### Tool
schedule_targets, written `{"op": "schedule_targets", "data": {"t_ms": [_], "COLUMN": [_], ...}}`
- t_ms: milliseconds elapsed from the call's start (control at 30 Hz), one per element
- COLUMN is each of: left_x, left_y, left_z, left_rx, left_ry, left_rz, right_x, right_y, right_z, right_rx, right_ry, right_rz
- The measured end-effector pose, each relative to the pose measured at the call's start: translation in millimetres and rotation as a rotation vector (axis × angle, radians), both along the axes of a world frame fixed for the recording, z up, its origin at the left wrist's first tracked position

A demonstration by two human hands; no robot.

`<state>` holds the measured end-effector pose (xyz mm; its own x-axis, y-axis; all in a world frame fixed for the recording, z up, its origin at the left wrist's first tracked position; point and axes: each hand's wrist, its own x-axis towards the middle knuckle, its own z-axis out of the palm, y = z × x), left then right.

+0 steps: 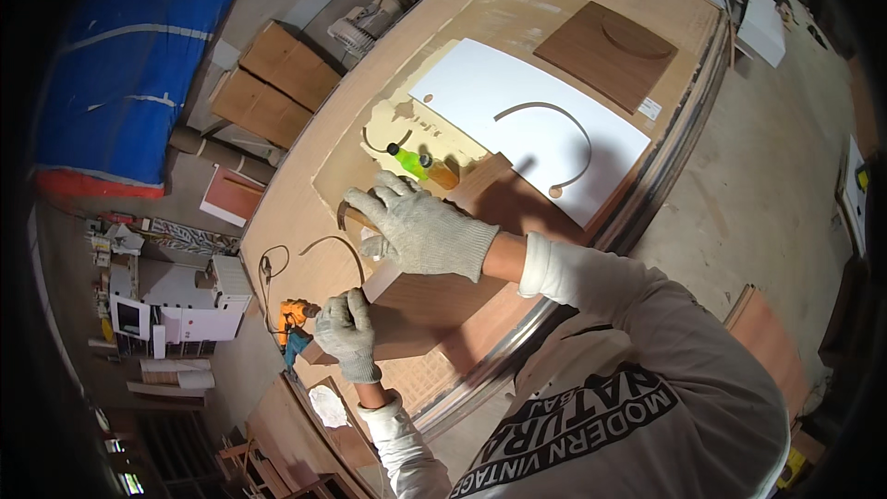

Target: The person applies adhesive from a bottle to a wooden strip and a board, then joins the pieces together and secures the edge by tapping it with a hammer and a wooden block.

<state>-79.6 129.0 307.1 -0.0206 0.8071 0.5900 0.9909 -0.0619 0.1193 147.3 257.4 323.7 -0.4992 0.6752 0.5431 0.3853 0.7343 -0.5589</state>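
Note:
A wood-grain panel piece (pixel 430 310) stands near the front edge of the large work table. My left hand (pixel 347 328), in a grey knit glove, is closed with bent fingers at its left end. My right hand (pixel 416 225), gloved too, reaches over the far edge with fingers stretched out. Something tan shows partly under those fingers; its kind is hidden. A thin brown curved strip (pixel 334 240) ends close to the panel's corner, between my hands. Just beyond my right hand lie a green bottle (pixel 407 163) and an amber bottle (pixel 442 172).
A white panel (pixel 531 129) carries a curved strip, with a brown board (pixel 605 54) beyond it. An orange power drill (pixel 294 316) and its cable lie at the table's left edge. Cardboard boxes (pixel 277 81) and a motor (pixel 363 26) stand past the far-left side.

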Motion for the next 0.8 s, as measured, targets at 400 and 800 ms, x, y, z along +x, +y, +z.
{"op": "schedule_targets", "data": {"t_ms": [400,800], "left_x": [5,2], "left_y": [-1,-1], "left_z": [6,0], "left_rx": [-0.005,0.03], "left_ry": [-0.065,-0.008], "left_rz": [0.006,-0.051], "right_x": [39,-44], "right_y": [36,-15], "right_z": [94,-11], "right_rx": [0.294,0.33], "right_ry": [0.195,-0.241], "right_rz": [0.131,0.263]}}
